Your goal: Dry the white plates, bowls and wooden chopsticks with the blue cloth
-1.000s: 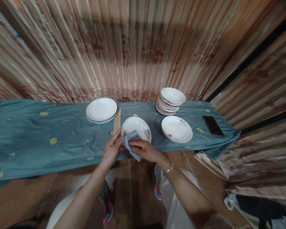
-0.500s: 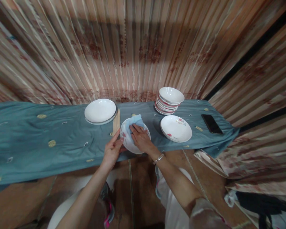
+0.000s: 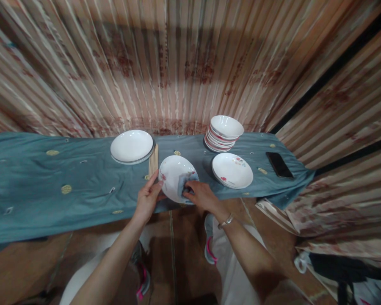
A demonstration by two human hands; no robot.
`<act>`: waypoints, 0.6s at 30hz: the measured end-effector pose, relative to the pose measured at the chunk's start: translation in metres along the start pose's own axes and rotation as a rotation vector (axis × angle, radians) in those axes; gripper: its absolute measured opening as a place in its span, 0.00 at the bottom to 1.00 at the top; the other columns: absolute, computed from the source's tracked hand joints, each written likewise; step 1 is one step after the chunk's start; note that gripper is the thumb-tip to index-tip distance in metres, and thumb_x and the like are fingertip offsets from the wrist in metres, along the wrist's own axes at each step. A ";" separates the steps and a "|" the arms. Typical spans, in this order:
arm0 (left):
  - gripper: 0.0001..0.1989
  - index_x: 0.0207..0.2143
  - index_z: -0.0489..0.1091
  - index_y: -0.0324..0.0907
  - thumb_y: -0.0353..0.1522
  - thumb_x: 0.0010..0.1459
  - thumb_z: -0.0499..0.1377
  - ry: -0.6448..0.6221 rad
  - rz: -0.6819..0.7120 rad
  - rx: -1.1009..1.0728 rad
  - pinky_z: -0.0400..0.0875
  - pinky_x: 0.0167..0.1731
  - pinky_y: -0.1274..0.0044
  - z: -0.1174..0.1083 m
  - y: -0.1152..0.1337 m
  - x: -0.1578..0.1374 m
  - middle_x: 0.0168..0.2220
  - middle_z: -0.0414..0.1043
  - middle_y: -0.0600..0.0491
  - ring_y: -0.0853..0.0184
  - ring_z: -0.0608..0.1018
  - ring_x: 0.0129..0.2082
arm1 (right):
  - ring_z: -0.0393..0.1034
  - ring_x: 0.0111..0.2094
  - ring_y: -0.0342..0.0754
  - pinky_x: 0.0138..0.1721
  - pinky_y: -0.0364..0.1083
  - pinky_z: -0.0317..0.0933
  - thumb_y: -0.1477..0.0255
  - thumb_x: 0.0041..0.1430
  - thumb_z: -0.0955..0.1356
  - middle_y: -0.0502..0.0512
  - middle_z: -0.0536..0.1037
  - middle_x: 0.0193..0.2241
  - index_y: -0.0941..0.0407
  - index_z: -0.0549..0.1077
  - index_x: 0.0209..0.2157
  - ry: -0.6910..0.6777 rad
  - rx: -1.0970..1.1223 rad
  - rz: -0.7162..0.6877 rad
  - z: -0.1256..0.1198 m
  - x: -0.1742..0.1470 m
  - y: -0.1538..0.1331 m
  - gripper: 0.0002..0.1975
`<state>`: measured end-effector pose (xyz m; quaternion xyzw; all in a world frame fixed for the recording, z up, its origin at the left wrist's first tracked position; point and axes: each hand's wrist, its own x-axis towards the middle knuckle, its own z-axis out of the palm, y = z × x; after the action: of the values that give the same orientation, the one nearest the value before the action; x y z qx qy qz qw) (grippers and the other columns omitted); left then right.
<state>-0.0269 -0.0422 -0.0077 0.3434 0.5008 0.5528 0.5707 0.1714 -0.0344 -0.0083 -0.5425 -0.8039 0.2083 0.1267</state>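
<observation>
A white plate with small red flowers (image 3: 174, 169) is tilted a little at the table's front edge. My left hand (image 3: 148, 198) grips its left rim, thumb on top and fingers partly hidden beneath. My right hand (image 3: 199, 195) is closed on a light blue cloth (image 3: 182, 182), pressed against the plate's lower right part; the hand hides some of the cloth. Just beyond my left hand lies a bundle of chopsticks (image 3: 153, 160). To the right of my right hand sits a short stack of flowered plates (image 3: 231, 170).
White plates (image 3: 131, 145) are stacked at the back left. Several red-banded bowls (image 3: 226, 127) stand piled at the back right. A black phone (image 3: 279, 164) lies near the right end of the blue-green tablecloth (image 3: 89, 178). A pleated curtain (image 3: 178, 76) hangs behind.
My right hand has drawn the cloth from the plate's upper middle toward its lower right rim, bunching it up. The left hand keeps its hold on the plate.
</observation>
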 end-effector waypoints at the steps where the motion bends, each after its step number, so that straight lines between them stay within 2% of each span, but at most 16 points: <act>1: 0.44 0.59 0.63 0.39 0.44 0.39 0.69 -0.001 0.001 0.008 0.75 0.25 0.77 0.000 0.000 0.000 0.35 0.79 0.48 0.65 0.77 0.28 | 0.72 0.40 0.48 0.43 0.45 0.61 0.69 0.58 0.68 0.54 0.78 0.38 0.57 0.74 0.41 -0.016 0.052 -0.013 0.000 -0.001 0.000 0.10; 4: 0.44 0.59 0.63 0.40 0.44 0.40 0.69 -0.011 0.001 0.024 0.74 0.24 0.78 0.000 0.000 0.000 0.33 0.79 0.50 0.68 0.76 0.26 | 0.72 0.36 0.46 0.39 0.43 0.60 0.69 0.57 0.69 0.51 0.78 0.34 0.56 0.75 0.37 -0.037 0.224 -0.065 0.002 -0.001 -0.003 0.07; 7: 0.43 0.59 0.63 0.40 0.44 0.41 0.68 -0.016 0.012 0.041 0.74 0.24 0.78 -0.001 -0.002 0.001 0.32 0.78 0.51 0.69 0.75 0.24 | 0.72 0.34 0.44 0.38 0.41 0.61 0.71 0.58 0.68 0.50 0.78 0.34 0.55 0.76 0.38 -0.002 0.415 -0.128 0.010 0.002 -0.010 0.07; 11: 0.39 0.58 0.65 0.42 0.44 0.42 0.67 -0.017 0.035 0.065 0.74 0.25 0.80 -0.002 -0.004 0.002 0.39 0.78 0.49 0.69 0.76 0.28 | 0.71 0.38 0.44 0.41 0.42 0.64 0.74 0.58 0.66 0.53 0.77 0.39 0.56 0.74 0.43 0.077 0.613 -0.239 0.023 0.010 -0.020 0.11; 14: 0.39 0.57 0.65 0.42 0.45 0.43 0.67 -0.015 0.042 0.100 0.74 0.26 0.80 -0.002 -0.004 0.002 0.42 0.77 0.47 0.67 0.77 0.31 | 0.70 0.43 0.45 0.46 0.44 0.64 0.75 0.59 0.65 0.56 0.75 0.42 0.57 0.72 0.46 0.167 0.623 -0.286 0.028 0.016 -0.029 0.13; 18: 0.39 0.58 0.65 0.41 0.46 0.43 0.66 -0.028 0.059 0.139 0.75 0.28 0.77 -0.003 -0.003 0.001 0.43 0.77 0.47 0.65 0.77 0.34 | 0.66 0.51 0.48 0.55 0.49 0.59 0.76 0.60 0.63 0.59 0.72 0.48 0.56 0.69 0.49 0.284 0.524 -0.326 0.027 0.024 -0.038 0.16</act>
<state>-0.0287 -0.0423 -0.0112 0.4046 0.5195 0.5284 0.5359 0.1193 -0.0303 -0.0146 -0.3795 -0.7734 0.3073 0.4041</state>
